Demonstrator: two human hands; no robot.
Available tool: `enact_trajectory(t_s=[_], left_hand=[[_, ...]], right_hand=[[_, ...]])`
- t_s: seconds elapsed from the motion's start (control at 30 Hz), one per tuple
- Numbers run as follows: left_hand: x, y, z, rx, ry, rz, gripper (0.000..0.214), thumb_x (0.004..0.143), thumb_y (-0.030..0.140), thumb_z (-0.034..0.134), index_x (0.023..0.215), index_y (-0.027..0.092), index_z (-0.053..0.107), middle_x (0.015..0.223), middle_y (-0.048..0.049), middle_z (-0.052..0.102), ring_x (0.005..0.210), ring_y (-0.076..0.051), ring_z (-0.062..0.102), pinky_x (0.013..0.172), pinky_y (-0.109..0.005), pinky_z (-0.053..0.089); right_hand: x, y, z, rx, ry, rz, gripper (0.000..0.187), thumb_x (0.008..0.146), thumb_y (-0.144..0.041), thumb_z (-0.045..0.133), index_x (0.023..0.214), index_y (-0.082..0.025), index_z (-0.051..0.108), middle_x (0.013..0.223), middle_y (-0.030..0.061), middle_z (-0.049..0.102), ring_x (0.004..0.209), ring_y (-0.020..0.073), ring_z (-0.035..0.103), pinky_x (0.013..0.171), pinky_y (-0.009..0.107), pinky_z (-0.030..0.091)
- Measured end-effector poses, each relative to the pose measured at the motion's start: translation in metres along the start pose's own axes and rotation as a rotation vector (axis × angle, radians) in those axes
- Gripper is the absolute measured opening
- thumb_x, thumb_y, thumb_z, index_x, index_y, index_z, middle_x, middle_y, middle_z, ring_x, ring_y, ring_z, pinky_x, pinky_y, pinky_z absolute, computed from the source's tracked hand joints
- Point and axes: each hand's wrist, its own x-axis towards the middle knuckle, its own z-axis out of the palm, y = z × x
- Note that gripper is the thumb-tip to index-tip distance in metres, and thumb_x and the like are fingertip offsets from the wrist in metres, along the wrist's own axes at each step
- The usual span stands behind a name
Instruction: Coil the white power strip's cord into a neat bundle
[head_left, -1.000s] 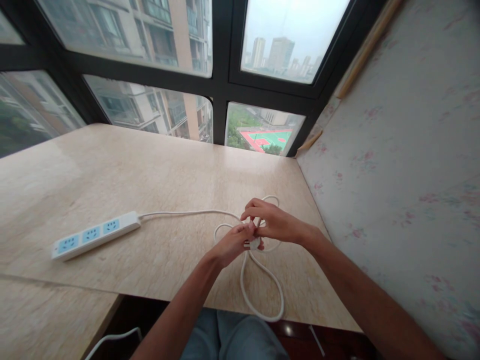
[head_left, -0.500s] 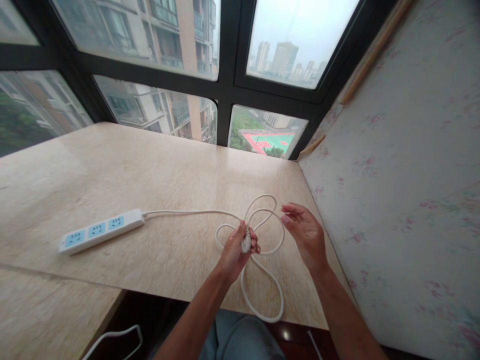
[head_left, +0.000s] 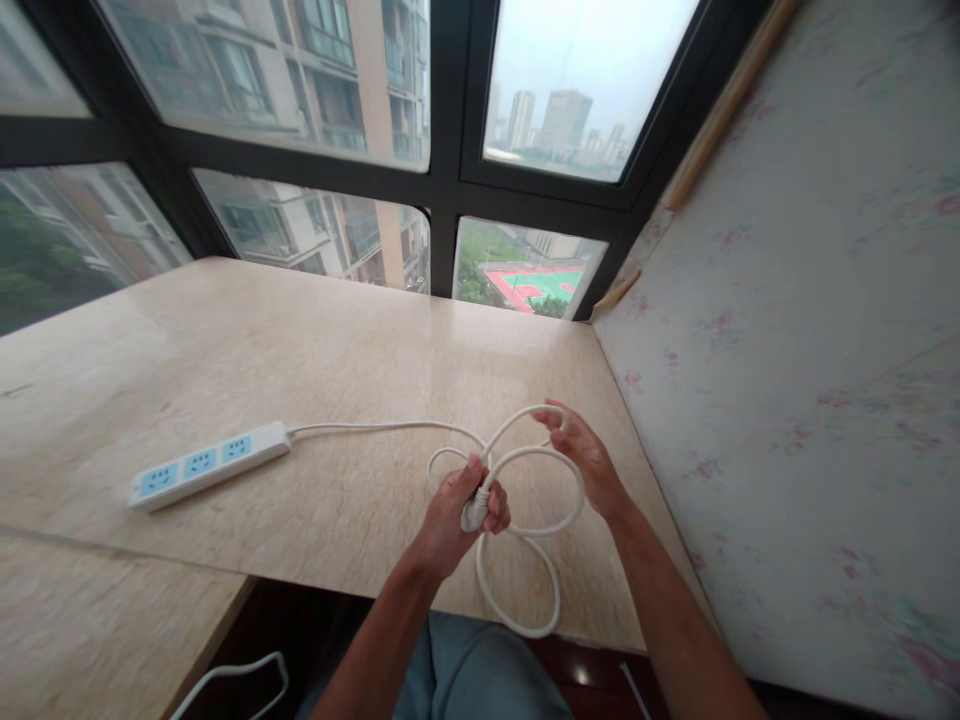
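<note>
Within left hand point(head_left: 448, 512), plug point(head_left: 472, 516) slanting, broad end nearward

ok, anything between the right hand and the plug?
Yes. A loop of the white cord bows out from the plug toward the right hand, across the gap between them. The left hand also grips the plug, partly covering it.

Soft daylight enters through the window point(head_left: 592, 70); pale sheen marks the countertop point(head_left: 480, 340); edges stretch and blur.
</note>
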Motion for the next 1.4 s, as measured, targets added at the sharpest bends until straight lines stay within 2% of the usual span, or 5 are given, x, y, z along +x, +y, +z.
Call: enact_trajectory(t_s=[0.1, 0.2, 0.53, 0.93, 1.4], left_hand=[[0.000, 0.005, 0.008, -0.102, 0.055, 0.134, 0.050, 0.088, 0.049, 0.056, 0.053, 0.014, 0.058, 0.043, 0.0009, 0.043, 0.045, -0.009, 0.039, 0.052, -0.025, 0.030], [0.003, 0.011, 0.011, -0.168, 0.148, 0.275, 0.048, 0.089, 0.047, 0.055, 0.053, 0.014, 0.057, 0.044, 0.0012, 0.043, 0.048, -0.009, 0.039, 0.054, -0.025, 0.033], [0.026, 0.019, 0.028, -0.285, 0.369, 0.472, 0.050, 0.094, 0.046, 0.045, 0.053, 0.018, 0.050, 0.047, 0.0031, 0.037, 0.046, -0.009, 0.035, 0.055, -0.025, 0.037], [0.041, 0.004, 0.022, -0.521, 0.423, 0.498, 0.045, 0.082, 0.059, 0.058, 0.059, 0.020, 0.055, 0.062, 0.0026, 0.059, 0.074, -0.016, 0.063, 0.087, -0.038, 0.049], [0.025, -0.014, 0.033, -0.311, 0.658, 0.539, 0.040, 0.084, 0.057, 0.057, 0.084, 0.017, 0.061, 0.094, -0.0054, 0.067, 0.084, -0.017, 0.067, 0.088, -0.035, 0.049]], right_hand=[[0.007, 0.003, 0.001, 0.189, -0.276, 0.145, 0.044, 0.082, -0.057, 0.061, 0.105, -0.020, 0.068, 0.088, 0.0072, 0.071, 0.086, 0.0217, 0.067, 0.088, 0.042, 0.048], [0.001, 0.007, 0.006, 0.277, -0.348, 0.162, 0.044, 0.075, -0.060, 0.068, 0.088, -0.018, 0.072, 0.072, 0.0043, 0.067, 0.070, 0.0182, 0.064, 0.077, 0.038, 0.051], [0.008, -0.031, 0.056, 0.720, -0.002, 0.125, 0.021, 0.077, -0.043, 0.072, 0.082, -0.023, 0.069, 0.060, -0.0058, 0.045, 0.051, 0.0076, 0.041, 0.050, 0.021, 0.041], [0.001, -0.013, 0.077, 0.669, -0.003, 0.170, 0.028, 0.072, -0.029, 0.076, 0.100, -0.027, 0.071, 0.101, 0.0008, 0.071, 0.094, 0.0166, 0.063, 0.094, 0.037, 0.046], [-0.012, -0.024, 0.096, 0.650, 0.082, 0.306, 0.023, 0.078, -0.034, 0.072, 0.096, -0.021, 0.065, 0.080, 0.0006, 0.069, 0.075, 0.0153, 0.066, 0.077, 0.032, 0.053]])
